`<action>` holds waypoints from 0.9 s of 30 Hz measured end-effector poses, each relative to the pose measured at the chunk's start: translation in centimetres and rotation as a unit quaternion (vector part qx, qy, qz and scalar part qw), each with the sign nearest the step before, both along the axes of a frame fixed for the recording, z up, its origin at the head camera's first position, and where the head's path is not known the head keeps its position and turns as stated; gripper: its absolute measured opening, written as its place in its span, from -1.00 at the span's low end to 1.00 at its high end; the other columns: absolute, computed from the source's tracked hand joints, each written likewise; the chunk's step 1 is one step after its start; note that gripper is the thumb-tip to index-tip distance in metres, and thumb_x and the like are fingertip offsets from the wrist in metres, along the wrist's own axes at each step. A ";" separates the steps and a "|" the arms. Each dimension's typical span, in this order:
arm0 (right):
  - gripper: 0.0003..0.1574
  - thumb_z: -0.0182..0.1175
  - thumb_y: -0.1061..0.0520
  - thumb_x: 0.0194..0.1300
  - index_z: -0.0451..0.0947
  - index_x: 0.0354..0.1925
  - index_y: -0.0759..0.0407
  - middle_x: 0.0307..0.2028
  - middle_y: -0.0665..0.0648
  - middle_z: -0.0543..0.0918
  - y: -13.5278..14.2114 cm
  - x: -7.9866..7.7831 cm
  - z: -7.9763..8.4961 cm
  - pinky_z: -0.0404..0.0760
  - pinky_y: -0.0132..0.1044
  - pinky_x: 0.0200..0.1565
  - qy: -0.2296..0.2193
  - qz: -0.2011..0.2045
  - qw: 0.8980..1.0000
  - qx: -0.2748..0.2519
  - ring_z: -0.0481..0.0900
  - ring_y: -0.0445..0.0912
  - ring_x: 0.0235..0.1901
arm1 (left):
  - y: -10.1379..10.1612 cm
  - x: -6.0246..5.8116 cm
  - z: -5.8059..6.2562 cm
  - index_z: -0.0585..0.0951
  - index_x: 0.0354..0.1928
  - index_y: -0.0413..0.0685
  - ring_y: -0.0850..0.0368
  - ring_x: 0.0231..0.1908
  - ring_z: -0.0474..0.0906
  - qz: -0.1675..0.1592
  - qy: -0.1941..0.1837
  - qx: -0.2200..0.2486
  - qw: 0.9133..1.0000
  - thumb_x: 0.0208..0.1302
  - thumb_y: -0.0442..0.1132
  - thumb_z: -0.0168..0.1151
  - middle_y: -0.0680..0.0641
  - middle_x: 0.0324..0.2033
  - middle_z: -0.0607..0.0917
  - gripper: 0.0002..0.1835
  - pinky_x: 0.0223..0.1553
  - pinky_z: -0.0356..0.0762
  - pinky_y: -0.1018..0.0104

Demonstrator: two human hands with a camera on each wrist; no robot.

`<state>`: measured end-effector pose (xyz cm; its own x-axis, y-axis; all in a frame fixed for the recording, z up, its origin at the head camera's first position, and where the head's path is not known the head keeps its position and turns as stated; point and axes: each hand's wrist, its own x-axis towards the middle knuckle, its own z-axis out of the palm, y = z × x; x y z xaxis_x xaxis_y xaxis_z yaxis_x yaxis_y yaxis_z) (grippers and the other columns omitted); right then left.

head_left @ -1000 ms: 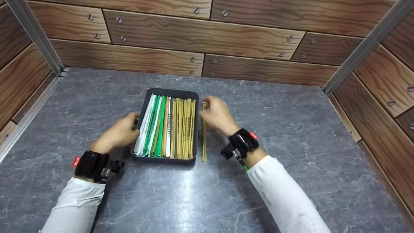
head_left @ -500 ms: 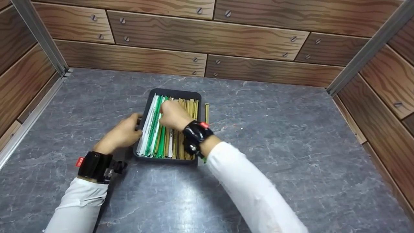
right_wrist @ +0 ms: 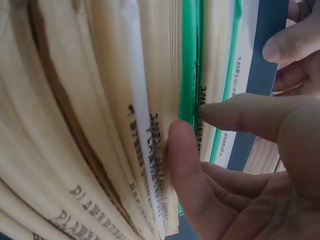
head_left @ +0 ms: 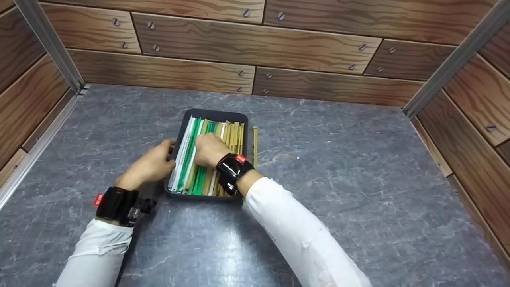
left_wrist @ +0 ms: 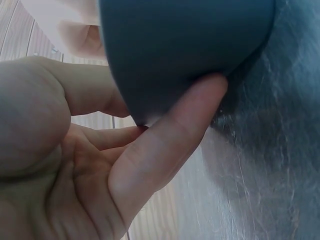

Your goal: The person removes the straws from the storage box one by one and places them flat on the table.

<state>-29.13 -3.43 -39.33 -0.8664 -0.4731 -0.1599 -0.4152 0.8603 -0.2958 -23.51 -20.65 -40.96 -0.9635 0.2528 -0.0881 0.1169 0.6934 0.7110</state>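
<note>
A dark grey rectangular box (head_left: 219, 114) holds a row of slim paper stick packets in white, green and tan. My left hand (head_left: 149, 165) grips the box's left wall; in the left wrist view one finger presses the outer face while the thumb goes behind the wall's edge. My right hand (head_left: 210, 149) is down among the packets, left of the middle. In the right wrist view its thumb and index finger pinch a green stick packet (right_wrist: 188, 60). Tan packets (right_wrist: 60, 125) with dark printing and a thin white one stand beside the thumb.
One tan stick packet (head_left: 255, 145) lies on the grey marbled tabletop (head_left: 358, 179), just right of the box. Wood-patterned panels (head_left: 199, 67) with metal corner posts (head_left: 434, 59) enclose the table at the back and both sides.
My right hand has left the tan packet on the table right of the box and moved left into the row, shifting packets there. My left hand stays at the box wall.
</note>
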 end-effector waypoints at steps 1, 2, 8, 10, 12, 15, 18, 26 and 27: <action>-0.52 0.21 0.34 0.12 0.15 -0.65 0.00 -0.57 -0.03 0.24 -0.1 0.1 0.0 0.32 -0.33 -0.56 -0.006 0.000 1.000 0.000 0.32 -0.09 -0.51 | -0.1 0.0 -0.1 0.18 0.46 -0.55 -0.47 0.21 0.52 0.000 0.004 -0.001 1.000 0.30 -0.48 0.02 -0.60 0.23 0.50 -0.32 0.28 0.50 -0.25; -0.53 0.21 0.33 0.13 0.16 -0.65 0.00 -0.56 -0.02 0.27 -0.2 0.2 0.0 0.31 -0.32 -0.56 -0.009 -0.001 1.000 0.001 0.33 -0.09 -0.50 | -0.1 0.1 -0.2 0.18 0.46 -0.55 -0.46 0.20 0.53 0.000 0.005 -0.001 1.000 0.30 -0.48 0.02 -0.59 0.22 0.51 -0.32 0.27 0.51 -0.24; -0.57 0.25 0.33 0.18 0.26 -0.61 0.01 -0.36 0.09 0.58 -0.9 0.6 -0.1 0.51 -0.27 -0.44 -0.010 -0.027 1.000 0.011 0.47 -0.06 -0.40 | -0.1 0.1 -0.1 0.16 0.47 -0.56 -0.49 0.23 0.50 -0.004 0.001 0.001 1.000 0.31 -0.48 0.03 -0.61 0.24 0.48 -0.31 0.30 0.47 -0.26; -0.57 0.26 0.32 0.19 0.27 -0.61 0.02 -0.29 0.11 0.64 -1.1 0.5 -0.2 0.59 -0.24 -0.37 -0.007 -0.038 0.999 0.014 0.50 -0.05 -0.36 | -0.1 0.1 0.1 0.14 0.49 -0.54 -0.49 0.25 0.47 -0.001 -0.006 -0.001 1.000 0.33 -0.47 0.04 -0.61 0.27 0.45 -0.30 0.33 0.44 -0.28; -0.56 0.27 0.31 0.21 0.27 -0.61 0.03 -0.24 0.12 0.68 -1.3 0.4 -0.3 0.65 -0.21 -0.30 -0.006 -0.046 0.999 0.018 0.52 -0.05 -0.33 | 0.0 0.0 0.1 0.13 0.50 -0.52 -0.48 0.27 0.46 0.002 -0.014 -0.003 1.000 0.35 -0.47 0.04 -0.61 0.29 0.43 -0.29 0.34 0.42 -0.28; -0.56 0.31 0.26 0.20 0.28 -0.62 0.03 -0.19 0.14 0.72 -1.5 0.1 -0.4 0.70 -0.17 -0.24 -0.003 -0.064 0.998 0.017 0.55 -0.04 -0.31 | 0.0 -0.1 0.2 0.11 0.51 -0.51 -0.48 0.28 0.45 0.002 -0.022 -0.004 1.000 0.36 -0.47 0.04 -0.61 0.31 0.41 -0.29 0.34 0.43 -0.27; -0.55 0.35 0.22 0.17 0.29 -0.63 0.02 -0.22 0.12 0.71 -1.6 -0.2 -0.4 0.68 -0.17 -0.28 -0.002 -0.081 0.997 0.013 0.54 -0.04 -0.32 | 0.0 -0.1 0.2 0.12 0.51 -0.52 -0.49 0.28 0.45 0.003 -0.022 -0.006 1.000 0.35 -0.47 0.04 -0.61 0.30 0.41 -0.29 0.34 0.43 -0.27; -0.51 0.32 0.19 0.22 0.24 -0.66 0.01 -0.41 0.05 0.55 -1.7 -0.3 -0.5 0.56 -0.20 -0.40 -0.014 -0.089 0.996 0.016 0.52 -0.05 -0.38 | 0.1 -0.1 0.4 0.12 0.50 -0.53 -0.48 0.27 0.46 0.001 -0.018 -0.007 1.000 0.35 -0.47 0.03 -0.61 0.29 0.44 -0.30 0.33 0.44 -0.26; -0.52 0.29 0.20 0.22 0.24 -0.66 0.01 -0.42 0.05 0.54 -1.8 -0.5 -0.6 0.56 -0.20 -0.40 -0.016 -0.088 0.996 0.018 0.52 -0.05 -0.38 | 0.1 -0.1 0.3 0.12 0.50 -0.53 -0.47 0.26 0.47 0.001 -0.018 -0.007 1.000 0.35 -0.48 0.03 -0.61 0.28 0.44 -0.30 0.32 0.45 -0.26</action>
<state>-29.58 -5.18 -39.89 -0.9297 -0.3073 -0.2030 -0.2472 0.9292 -0.2747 -23.59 -20.52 -40.61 -0.9603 0.2492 -0.1259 0.0900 0.7032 0.7053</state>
